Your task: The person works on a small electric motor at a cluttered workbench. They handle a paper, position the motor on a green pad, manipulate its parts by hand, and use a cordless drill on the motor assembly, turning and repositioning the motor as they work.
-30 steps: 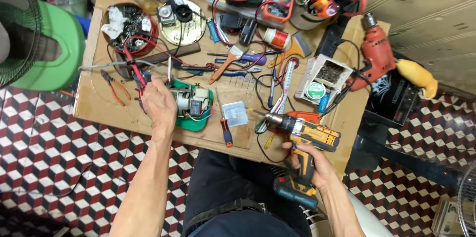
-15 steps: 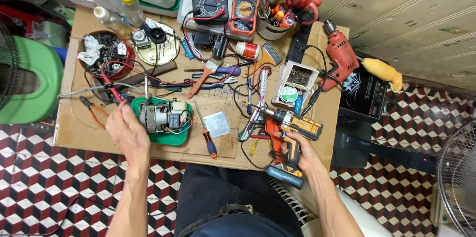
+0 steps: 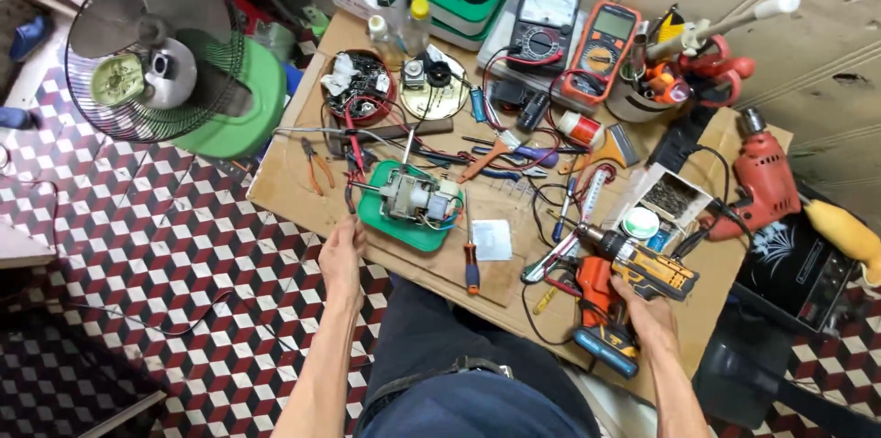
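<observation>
One green tray (image 3: 404, 229) holds a motor (image 3: 415, 196) — left hand (image 3: 341, 259) beside.

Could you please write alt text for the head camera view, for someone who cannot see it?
Seated at a cluttered cardboard-topped workbench, a person's right hand grips an orange cordless drill, while the left hand rests by a small electric motor on a green base. Multimeters, screwdrivers and wires lie about.

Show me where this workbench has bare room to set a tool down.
Bare cardboard lies along the left edge of the workbench, between the pliers and the near corner by the left hand. A second patch borders the near right edge beyond the cordless drill that the right hand grips. The middle and back, around the motor on its green tray and the meters, are crowded.
</observation>
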